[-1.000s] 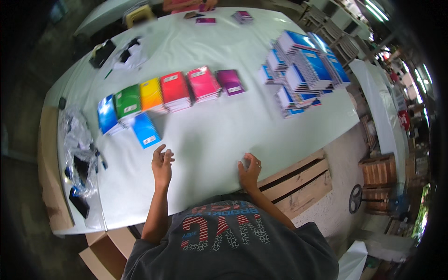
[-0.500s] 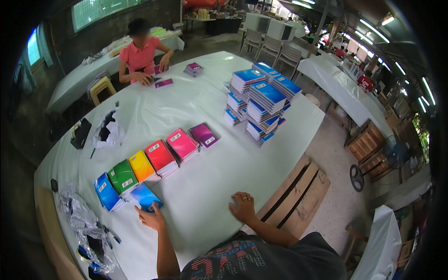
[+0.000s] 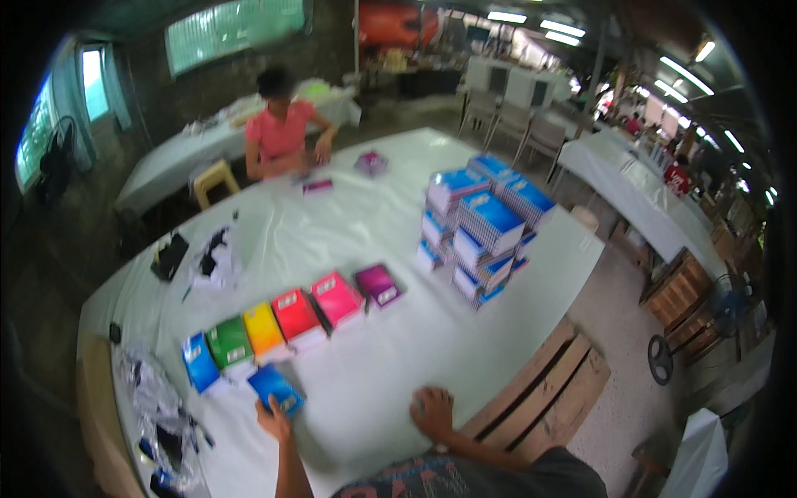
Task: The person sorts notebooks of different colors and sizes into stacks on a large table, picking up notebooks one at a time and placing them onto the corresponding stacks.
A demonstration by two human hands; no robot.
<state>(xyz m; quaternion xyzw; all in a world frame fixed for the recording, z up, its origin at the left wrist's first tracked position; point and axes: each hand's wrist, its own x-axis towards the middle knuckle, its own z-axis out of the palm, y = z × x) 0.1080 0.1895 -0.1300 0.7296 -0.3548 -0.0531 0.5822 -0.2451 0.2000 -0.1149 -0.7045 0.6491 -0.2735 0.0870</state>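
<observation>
My left hand (image 3: 275, 420) grips the near edge of a blue notebook (image 3: 276, 388) lying on the white table (image 3: 465, 332). Flat on the table near its front edge rests my right hand (image 3: 433, 412), holding nothing. Behind the blue notebook runs a row of notebooks: blue (image 3: 199, 363), green (image 3: 230, 345), yellow (image 3: 264, 330), red (image 3: 297, 315), pink (image 3: 336, 300) and purple (image 3: 378, 284).
Tall stacks of blue notebooks (image 3: 484, 227) stand at the right of the table. Crumpled clear wrapping (image 3: 158, 407) lies at the left end. A person in a pink shirt (image 3: 282, 133) sits at the far side. A wooden pallet (image 3: 540, 390) lies on the floor beside the table.
My head has lifted, so the far room is in view. My left hand moved left and took hold of the blue notebook. My right hand stayed on the table.
</observation>
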